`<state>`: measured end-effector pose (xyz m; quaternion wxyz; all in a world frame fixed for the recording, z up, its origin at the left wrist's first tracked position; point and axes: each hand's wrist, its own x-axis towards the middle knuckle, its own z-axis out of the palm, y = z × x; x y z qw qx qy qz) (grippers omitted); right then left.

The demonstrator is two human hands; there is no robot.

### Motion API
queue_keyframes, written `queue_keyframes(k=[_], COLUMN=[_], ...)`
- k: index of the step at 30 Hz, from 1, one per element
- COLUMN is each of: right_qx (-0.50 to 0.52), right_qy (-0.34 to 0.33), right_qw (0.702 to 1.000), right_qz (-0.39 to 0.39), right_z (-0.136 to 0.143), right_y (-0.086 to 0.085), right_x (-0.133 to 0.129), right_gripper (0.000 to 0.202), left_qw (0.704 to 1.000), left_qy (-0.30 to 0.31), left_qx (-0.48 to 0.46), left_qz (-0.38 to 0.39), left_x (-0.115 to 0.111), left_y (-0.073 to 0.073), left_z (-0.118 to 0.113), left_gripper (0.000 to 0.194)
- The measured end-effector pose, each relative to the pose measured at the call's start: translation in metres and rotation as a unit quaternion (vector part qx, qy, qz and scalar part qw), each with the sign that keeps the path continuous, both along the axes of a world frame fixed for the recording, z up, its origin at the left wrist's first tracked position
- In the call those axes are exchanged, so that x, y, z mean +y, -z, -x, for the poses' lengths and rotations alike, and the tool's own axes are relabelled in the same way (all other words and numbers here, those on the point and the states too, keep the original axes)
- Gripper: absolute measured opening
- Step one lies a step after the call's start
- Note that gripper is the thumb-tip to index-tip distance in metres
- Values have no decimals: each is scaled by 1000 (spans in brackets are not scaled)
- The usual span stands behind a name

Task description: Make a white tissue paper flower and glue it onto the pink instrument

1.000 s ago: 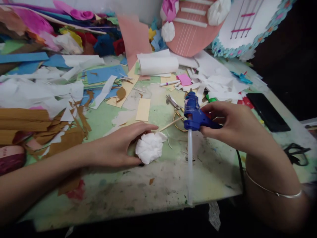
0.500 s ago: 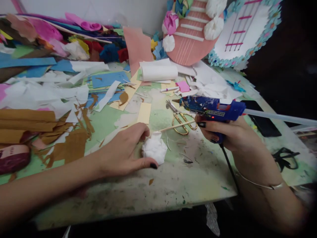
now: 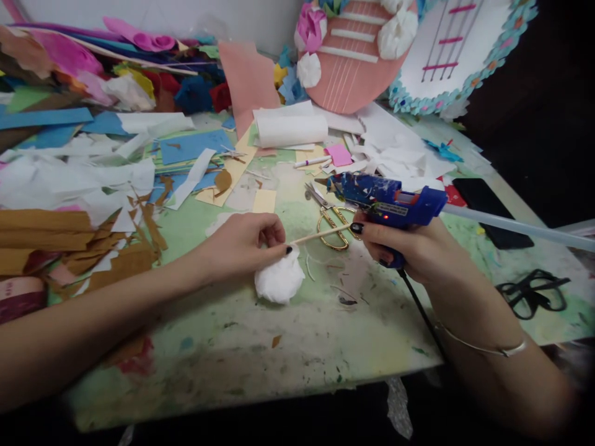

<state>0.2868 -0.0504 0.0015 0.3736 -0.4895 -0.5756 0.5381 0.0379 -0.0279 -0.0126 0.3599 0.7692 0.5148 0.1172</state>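
Observation:
A round, crumpled white paper flower [image 3: 279, 280] sits low over the table. My left hand [image 3: 246, 243] is closed at its upper edge, thumb and curled fingers pinching where a thin wooden stick [image 3: 320, 235] meets it. That stick slants up to the right. Its other end is between the thumb and fingers of my right hand [image 3: 413, 244], which is also wrapped round the handle of a blue hot glue gun [image 3: 388, 201]. The gun's nozzle points left, and a long clear glue stick [image 3: 515, 223] comes out of its back. Gold-handled scissors [image 3: 331, 224] lie behind the wooden stick.
Brown crepe paper [image 3: 46, 232], white paper strips [image 3: 121, 179] and blue sheets [image 3: 193, 147] crowd the left. A white paper roll [image 3: 292, 131] lies at the back. At right are a black phone [image 3: 493, 212] and glasses [image 3: 532, 294]. A black cord [image 3: 421, 313] hangs from the gun.
My left thumb has moved up from the flower's lower side to the stick at its top edge. The flower has turned, showing a smoother, rounder side. My right hand keeps the glue gun.

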Motion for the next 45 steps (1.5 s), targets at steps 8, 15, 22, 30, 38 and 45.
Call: queue_keyframes(k=[8,15,22,30,38,45], right_qx=[-1,9,-7,9,-16,-57], right_qy=[7,21,-2,10,7,-11], right_qw=[1000,1000,1000,999,999,997], right_qz=[-15,-2,20,36,45,47], right_z=[-2,0,2,4,4,6], right_y=[1,-1,6,5,4,1], right_x=[-3,-5,-5,-5,-5,-8], right_gripper=[10,9,12,10,12,17], left_qw=[995,995,993,978,970,979], left_qy=[44,-36,-69,-97,-26,35], left_qx=[-56,-89,-89,-172,-163,-101], left_qz=[74,-4,-31,68,180,175], left_x=[12,-2,-15,-5,9,17], left_y=[-3,-1,4,7,7,2], left_z=[-7,9,16,16,21,16], left_gripper=[10,12,13,6,14,19])
